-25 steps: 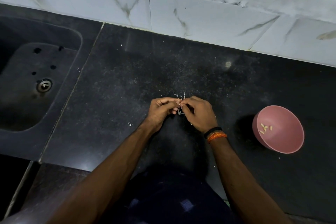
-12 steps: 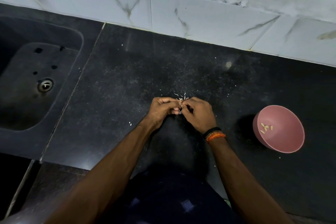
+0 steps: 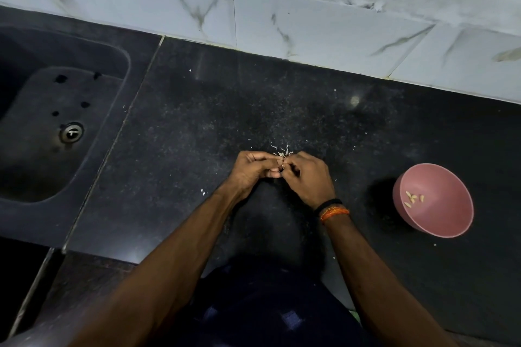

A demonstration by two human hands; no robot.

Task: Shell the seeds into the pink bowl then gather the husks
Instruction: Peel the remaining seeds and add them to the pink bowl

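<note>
A small pale seed is pinched between the fingertips of the left hand (image 3: 255, 170) and the right hand (image 3: 306, 177), which are curled and pressed tip to tip over the black speckled stone countertop (image 3: 197, 149); the seed itself is mostly hidden by the fingers, so its exact state cannot be told. Thin whitish husk slivers (image 3: 282, 151) are piled just beyond the fingertips, with a few stray flecks scattered to either side of the hands. The round pink plastic bowl (image 3: 456, 222) is set well to the right of the right hand, with a handful of pale shelled kernels (image 3: 413, 198) inside. Handling judgement: seeds are taken as very light, small and smooth, easily flicked away; the shell is likely brittle and best split at the pointed tip or along the seam with fingernails, light pressure only. Husks are papery and weightless, so a sweep with the hand's edge is judged better than picking singly. A dark moulded sink (image 3: 56, 121) lies far left of the left hand.
</note>
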